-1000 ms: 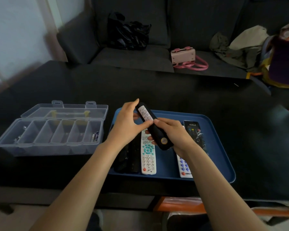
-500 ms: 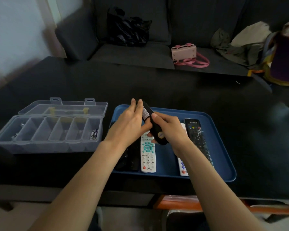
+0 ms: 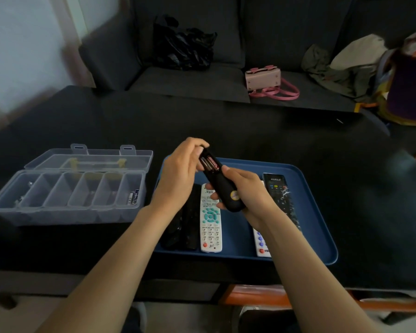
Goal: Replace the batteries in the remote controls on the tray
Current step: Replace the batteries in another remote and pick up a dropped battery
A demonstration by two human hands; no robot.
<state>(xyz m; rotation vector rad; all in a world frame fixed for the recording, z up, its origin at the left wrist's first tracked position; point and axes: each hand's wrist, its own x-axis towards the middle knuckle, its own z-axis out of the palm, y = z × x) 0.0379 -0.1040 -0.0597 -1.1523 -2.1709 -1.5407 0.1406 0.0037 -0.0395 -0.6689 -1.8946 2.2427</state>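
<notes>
While a black remote (image 3: 222, 186) is gripped above the tray (image 3: 322, 241) by the right hand (image 3: 247, 191), its batteries (image 3: 210, 163) lie exposed, the left hand (image 3: 180, 174) pinching its far end. No swap is judged complete; four remotes on the tray remain untouched.

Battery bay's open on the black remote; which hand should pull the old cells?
Left, probably. The left hand sits at the exposed batteries, fingers at the top end, while the right hand grips the black remote lower down.

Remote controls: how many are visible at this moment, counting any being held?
6. One black remote is held in both hands above the tray. On the tray lie two black remotes, a white one, another white partly hidden by the right arm, and a black one. Others may be hidden.
</notes>
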